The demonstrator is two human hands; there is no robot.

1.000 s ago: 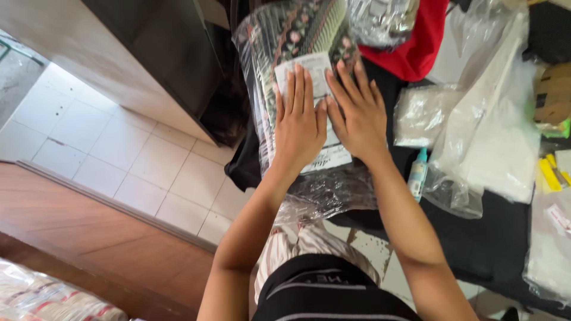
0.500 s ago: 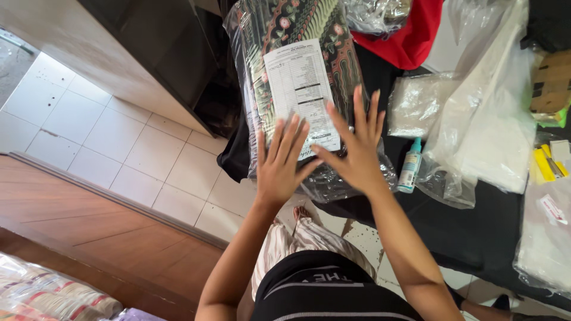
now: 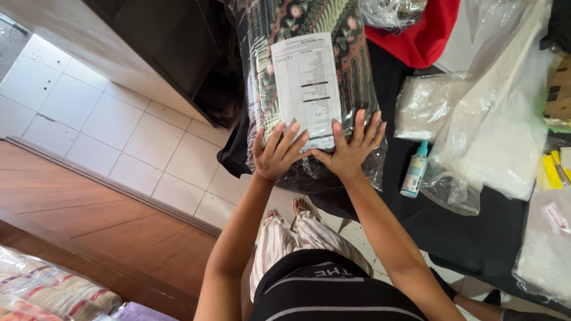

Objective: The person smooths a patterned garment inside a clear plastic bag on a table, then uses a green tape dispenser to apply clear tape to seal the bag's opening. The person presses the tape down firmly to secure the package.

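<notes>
A clear plastic bag holding folded dark patterned fabric point(image 3: 309, 24) lies on a black-covered table point(image 3: 452, 226), with a white printed paper sheet point(image 3: 306, 83) under the plastic on top. My left hand point(image 3: 276, 151) and my right hand point(image 3: 354, 145) lie flat, fingers spread, on the bag's near end, pressing the plastic just below the sheet. Neither hand grips anything.
A small bottle with a teal cap point(image 3: 414, 169) lies to the right of the bag. Several clear plastic bags point(image 3: 505, 125) and a red cloth point(image 3: 425, 32) lie further right and behind. White floor tiles point(image 3: 89, 113) and wrapped fabric packs point(image 3: 47, 291) are at left.
Both hands have slid down the bag toward me, from over the paper sheet to the bag's near end, uncovering the sheet.
</notes>
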